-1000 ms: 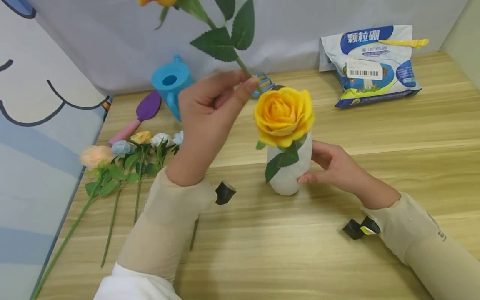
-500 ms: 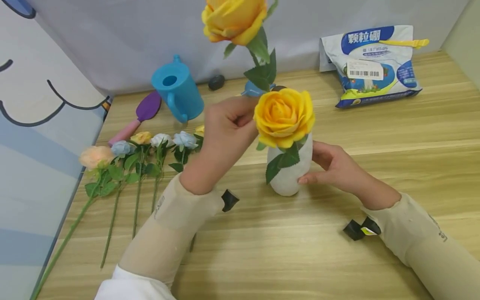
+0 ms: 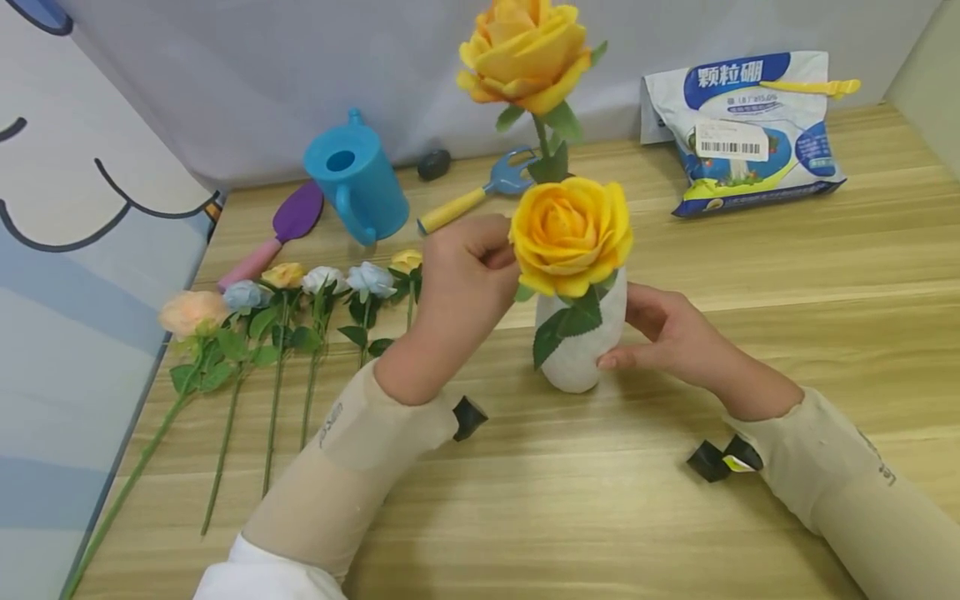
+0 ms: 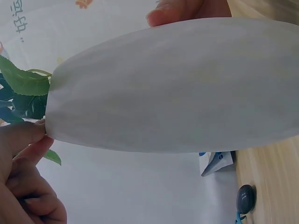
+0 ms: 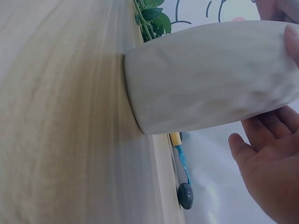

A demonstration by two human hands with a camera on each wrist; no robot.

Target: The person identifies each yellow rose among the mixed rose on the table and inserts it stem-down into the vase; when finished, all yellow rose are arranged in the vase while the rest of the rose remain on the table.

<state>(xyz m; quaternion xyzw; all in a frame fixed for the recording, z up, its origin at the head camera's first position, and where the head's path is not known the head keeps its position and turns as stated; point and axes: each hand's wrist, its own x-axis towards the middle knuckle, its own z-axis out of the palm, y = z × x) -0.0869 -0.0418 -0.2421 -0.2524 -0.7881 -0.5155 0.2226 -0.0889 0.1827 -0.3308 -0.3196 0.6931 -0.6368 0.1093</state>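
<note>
A white vase (image 3: 592,333) stands upright on the wooden table, one full yellow rose (image 3: 570,237) leaning over its front. Behind that bloom rises a second yellow rose (image 3: 525,58). My left hand (image 3: 468,287) is at the vase's mouth and pinches the second rose's stem low down; the front bloom hides the fingertips in the head view. In the left wrist view, thumb and finger of the left hand (image 4: 28,163) meet at the rim beside green leaves (image 4: 28,88). My right hand (image 3: 675,342) holds the vase from the right, thumb in front, other fingers behind.
Several artificial flowers (image 3: 281,333) lie in a row at the left. Behind them are a purple scoop (image 3: 297,210), a blue watering can (image 3: 367,187), a dark stone-like object (image 3: 433,165) and a small hand fork (image 3: 457,208). A white-blue bag (image 3: 753,142) sits back right.
My left hand has come down and slightly right, lowering the second rose's stem toward the vase; its bloom now stands above the front rose. The right hand and vase have stayed put.
</note>
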